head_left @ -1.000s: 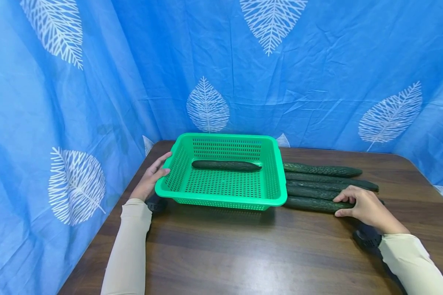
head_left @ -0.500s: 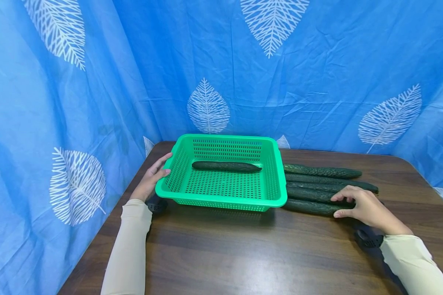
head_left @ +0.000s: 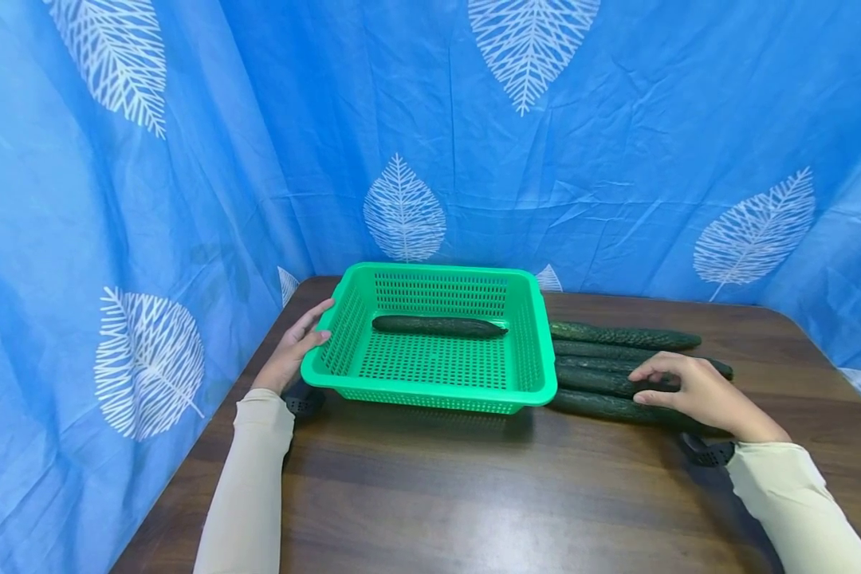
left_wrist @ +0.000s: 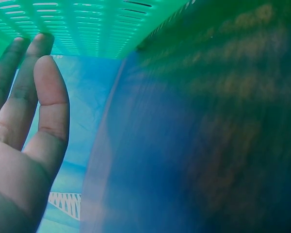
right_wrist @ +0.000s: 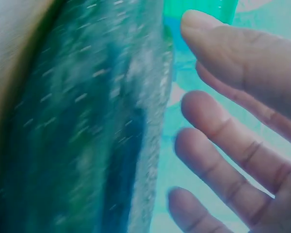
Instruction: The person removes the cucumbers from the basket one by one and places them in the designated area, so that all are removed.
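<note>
A green plastic basket [head_left: 430, 392] stands on the table with one dark cucumber [head_left: 438, 326] lying lengthwise inside. My left hand [head_left: 290, 351] touches the basket's left end with straight fingers; in the left wrist view fingertips [left_wrist: 40, 41] meet its slotted wall. Right of the basket lie several long cucumbers side by side, their left ends hidden by its rim. My right hand [head_left: 699, 399] is over the near ones, fingers apart and loosely bent. In the right wrist view nothing is between its fingers [right_wrist: 203, 109], and a blurred cucumber [right_wrist: 77, 126] fills the left side.
The brown wooden table [head_left: 430, 502] runs up to a blue curtain [head_left: 581, 199] with white leaf prints behind and at the left. The farthest cucumber [head_left: 624, 335] lies toward the table's back edge. A black device [head_left: 705, 451] sits at my right wrist.
My right hand has come up off the nearest cucumber and shifted slightly left over the row. My left hand has stayed at the basket.
</note>
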Motion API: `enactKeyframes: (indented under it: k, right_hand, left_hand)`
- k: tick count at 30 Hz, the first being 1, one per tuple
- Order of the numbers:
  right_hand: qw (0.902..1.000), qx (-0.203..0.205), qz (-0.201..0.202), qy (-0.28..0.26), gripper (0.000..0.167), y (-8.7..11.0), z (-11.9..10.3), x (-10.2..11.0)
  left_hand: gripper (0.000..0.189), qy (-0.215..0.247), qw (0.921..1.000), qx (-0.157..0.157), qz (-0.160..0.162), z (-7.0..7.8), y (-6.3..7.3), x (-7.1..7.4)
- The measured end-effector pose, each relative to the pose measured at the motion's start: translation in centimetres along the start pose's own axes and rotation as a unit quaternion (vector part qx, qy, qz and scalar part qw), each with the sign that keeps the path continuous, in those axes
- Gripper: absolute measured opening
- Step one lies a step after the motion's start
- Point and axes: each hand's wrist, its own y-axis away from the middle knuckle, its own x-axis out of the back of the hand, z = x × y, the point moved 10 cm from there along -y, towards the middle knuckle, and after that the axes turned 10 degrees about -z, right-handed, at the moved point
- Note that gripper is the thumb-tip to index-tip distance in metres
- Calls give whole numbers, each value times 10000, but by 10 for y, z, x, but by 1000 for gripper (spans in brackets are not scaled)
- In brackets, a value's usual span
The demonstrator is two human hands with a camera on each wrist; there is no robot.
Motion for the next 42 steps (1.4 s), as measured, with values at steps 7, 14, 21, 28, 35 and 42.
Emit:
enactKeyframes:
  k: [7,14,21,28,35,42]
  right_hand:
    - [9984,229,-244,-449,29,-15,-14,2]
    - [9939,548,-287,-918,31,-29,-27,5]
    - [9840,712,-516,-1548,30,-42,-39,5]
    - [9724,992,-630,-2016,28,-55,-55,8]
    - [9688,1068,-681,-2131,26,-71,-68,11]
    - [9622,921,-776,-2442,26,-89,-75,9]
  left_hand:
    - [66,7,10000,-39,-23,-2,2,0]
    - [66,-43,10000,-57,-36,0,0,0]
    - [66,-62,10000,-23,-31,2,-1,-1]
    - [66,147,9999,-64,-32,1,0,0]
    - [66,301,9995,-91,-3,-1,-1,0]
    - [66,442,9989,-180,29,-2,-1,1]
